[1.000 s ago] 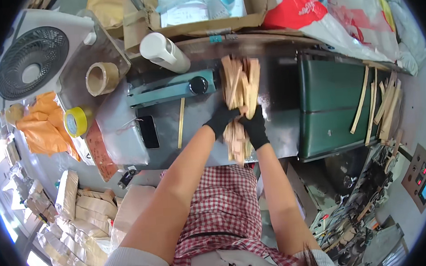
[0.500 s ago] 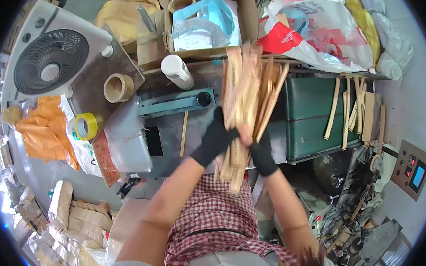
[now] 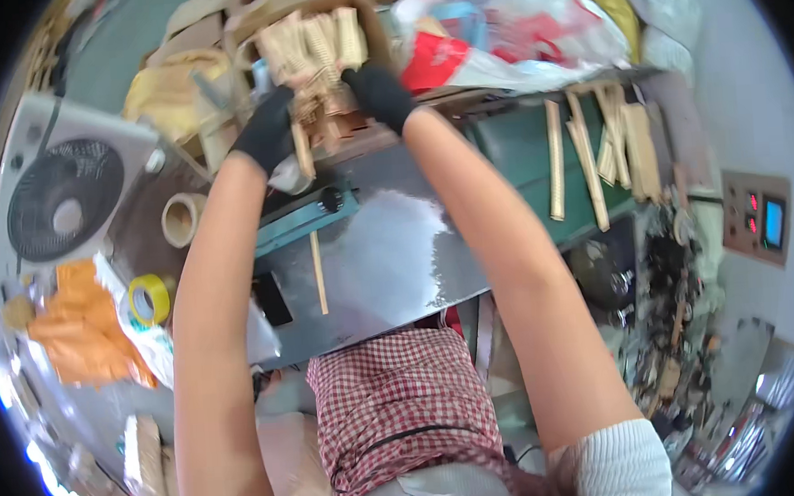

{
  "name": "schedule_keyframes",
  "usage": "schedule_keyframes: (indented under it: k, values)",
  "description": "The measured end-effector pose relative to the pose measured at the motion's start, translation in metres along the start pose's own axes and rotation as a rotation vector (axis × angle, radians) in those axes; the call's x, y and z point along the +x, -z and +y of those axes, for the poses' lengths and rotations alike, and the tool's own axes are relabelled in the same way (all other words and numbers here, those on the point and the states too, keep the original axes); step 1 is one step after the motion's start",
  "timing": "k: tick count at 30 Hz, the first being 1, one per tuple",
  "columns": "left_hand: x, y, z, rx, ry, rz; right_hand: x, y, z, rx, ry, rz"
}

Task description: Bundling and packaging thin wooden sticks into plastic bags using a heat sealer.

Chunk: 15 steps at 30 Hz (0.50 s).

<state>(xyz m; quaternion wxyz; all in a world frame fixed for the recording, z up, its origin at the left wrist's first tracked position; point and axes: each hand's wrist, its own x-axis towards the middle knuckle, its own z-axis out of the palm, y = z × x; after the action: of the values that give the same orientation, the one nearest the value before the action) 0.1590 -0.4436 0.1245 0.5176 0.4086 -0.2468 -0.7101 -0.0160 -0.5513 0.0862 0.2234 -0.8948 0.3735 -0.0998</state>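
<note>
Both my arms reach forward to an open cardboard box (image 3: 375, 33) at the back of the bench. A thick bundle of wooden rulers (image 3: 317, 57), thin pale strips with marks along them, is between my hands over the box. My left hand (image 3: 267, 133), in a black glove, closes on the bundle's left side. On its right side my right hand (image 3: 377, 95), gloved in black too, grips the strips. Motion blurs the fingertips, and the bundle hides most of the box's inside. A white cylindrical container (image 3: 291, 175) is partly hidden below my left hand.
On the dark bench lie a teal tool (image 3: 296, 225), a single strip (image 3: 319, 275) and a phone (image 3: 272, 298). More strips (image 3: 582, 159) lie on the green surface at right. A fan (image 3: 65, 200), yellow tape (image 3: 149, 299) and a tape roll (image 3: 182, 219) sit left. Plastic bags (image 3: 529, 31) crowd the back.
My hands have carried the bundle forward and left, from in front of my apron to over the cardboard box. The whole view has shifted and turned with my head.
</note>
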Motion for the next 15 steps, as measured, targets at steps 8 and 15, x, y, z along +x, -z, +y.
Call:
schedule_keyframes:
  k: [8,15]
  values:
    - [-0.172,-0.036,-0.092,0.909,-0.343,0.598,-0.323,-0.013,-0.077,0.030,-0.372,0.366]
    - [-0.291,-0.126,-0.165,0.603,0.105,0.073,-0.523,-0.009,-0.143,0.325,-0.880,-0.261]
